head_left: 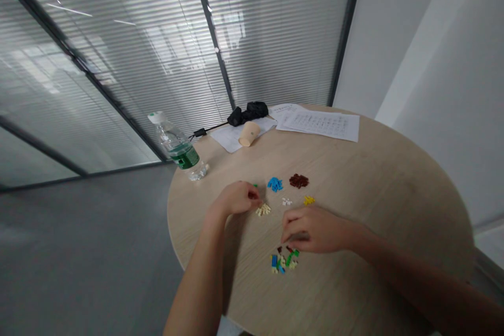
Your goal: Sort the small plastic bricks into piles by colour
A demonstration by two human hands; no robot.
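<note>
My left hand point(239, 198) has its fingers curled together at the edge of a small pile of cream toy bricks point(263, 210). Green bricks point(255, 186) show just behind it, mostly covered by the hand. My right hand point(305, 228) is bent downward, fingertips together, just above a mixed heap of bricks point(282, 261) in blue, green, cream and dark red. Whatever either hand may pinch is too small or hidden to make out. Farther back lie sorted piles: blue bricks point(275, 184), dark brown bricks point(299, 181), white bricks point(286, 201) and yellow bricks point(309, 200).
A round wooden table point(394, 184) carries everything. A clear plastic bottle point(179, 148) with a green label stands at its left edge. Toward the back are a paper cup point(249, 134) on its side, printed sheets point(321, 124) and a black bundle point(252, 112) with a cord.
</note>
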